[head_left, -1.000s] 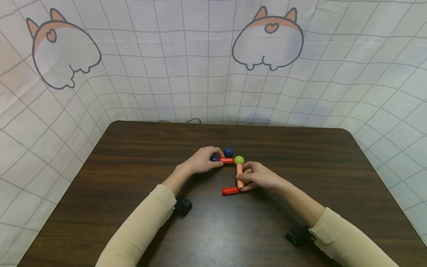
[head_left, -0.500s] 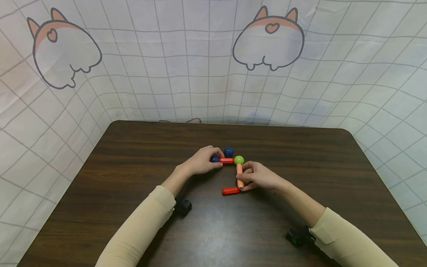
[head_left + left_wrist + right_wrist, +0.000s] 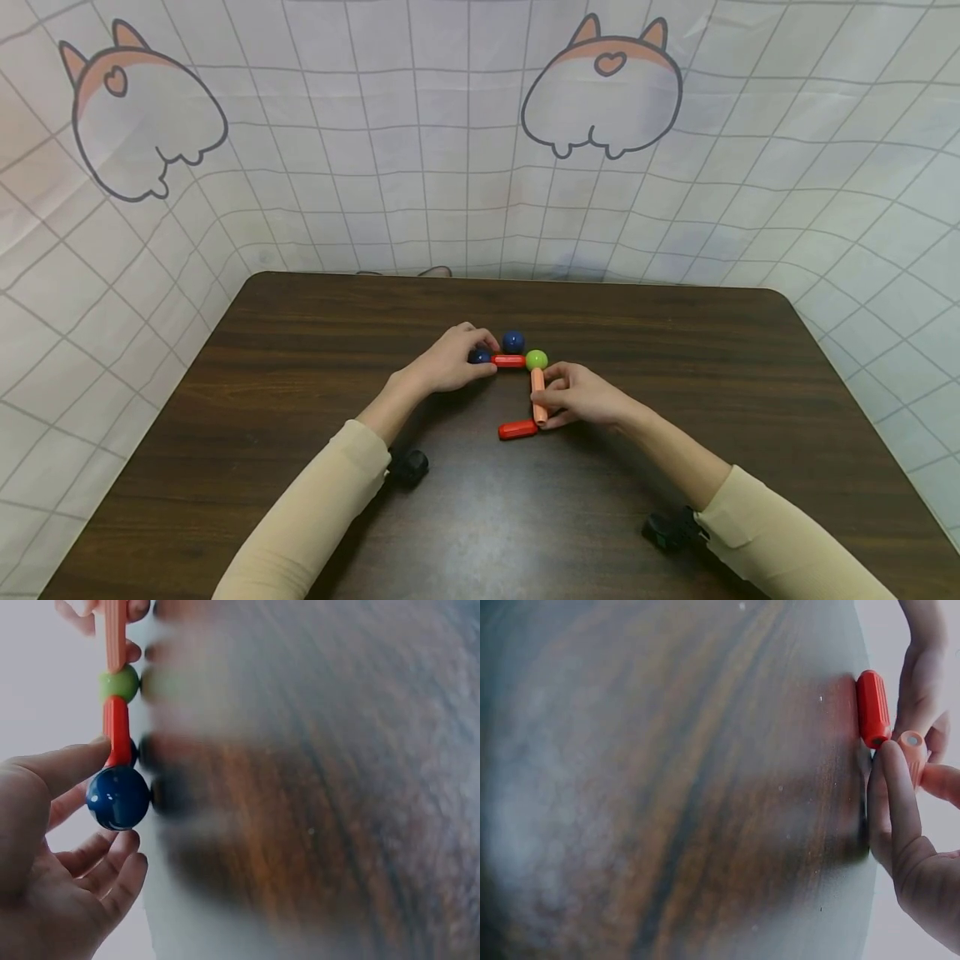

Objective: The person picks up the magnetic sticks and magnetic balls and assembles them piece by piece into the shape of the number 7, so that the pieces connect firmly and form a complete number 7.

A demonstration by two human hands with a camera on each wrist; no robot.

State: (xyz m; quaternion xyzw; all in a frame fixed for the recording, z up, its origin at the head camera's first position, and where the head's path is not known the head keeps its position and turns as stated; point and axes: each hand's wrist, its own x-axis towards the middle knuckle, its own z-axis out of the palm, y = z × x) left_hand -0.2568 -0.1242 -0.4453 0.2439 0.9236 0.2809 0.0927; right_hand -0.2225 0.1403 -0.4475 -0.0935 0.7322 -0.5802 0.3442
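Note:
My left hand (image 3: pixel 446 361) curls thumb and fingers round a dark blue ball (image 3: pixel 118 797) at the end of a red magnetic rod (image 3: pixel 509 361). In the left wrist view its thumb lies by the rod's near end. A lime green ball (image 3: pixel 536 360) joins that rod's other end to an orange magnetic rod (image 3: pixel 538 396). My right hand (image 3: pixel 588 398) pinches this orange rod, which points toward me. A second red rod (image 3: pixel 873 709) lies by its near end, close to a right fingertip; whether they touch cannot be told.
Another dark blue ball (image 3: pixel 513 342) sits just behind the first red rod. All stand on a dark wood-grain table (image 3: pixel 337 333). A white gridded cloth (image 3: pixel 420 167) hangs behind its far edge. Black wrist cameras hang below both sleeves.
My left hand has shifted slightly left, its fingertips moving back along the red rod toward the blue ball. The right hand and the pieces hold still.

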